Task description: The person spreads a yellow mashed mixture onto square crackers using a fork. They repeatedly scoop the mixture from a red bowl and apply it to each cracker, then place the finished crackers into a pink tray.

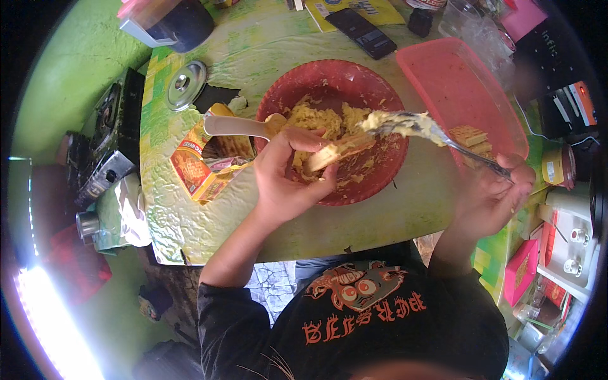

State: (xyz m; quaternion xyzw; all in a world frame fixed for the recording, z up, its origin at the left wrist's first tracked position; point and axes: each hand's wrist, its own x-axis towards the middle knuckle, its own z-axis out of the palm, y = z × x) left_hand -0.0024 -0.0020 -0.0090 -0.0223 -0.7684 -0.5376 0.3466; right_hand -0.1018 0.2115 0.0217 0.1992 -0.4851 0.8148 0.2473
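My left hand grips a cracker with pale yellow paste on it, held over the near part of a red plastic bowl. In my right hand is a metal fork, its end coated with the same paste, above the bowl's right rim. Lumpy yellow paste lies inside the bowl. A light-handled utensil rests over the bowl's left rim, its far end in the paste. Left of the bowl lies an opened cracker box with crackers inside. Several crackers sit in a red plastic tray.
A metal lid lies at the back left, near a dark container. Behind the bowl are a phone and a yellow packet. Clear plastic is at the back right. A stove stands beyond the table's left edge.
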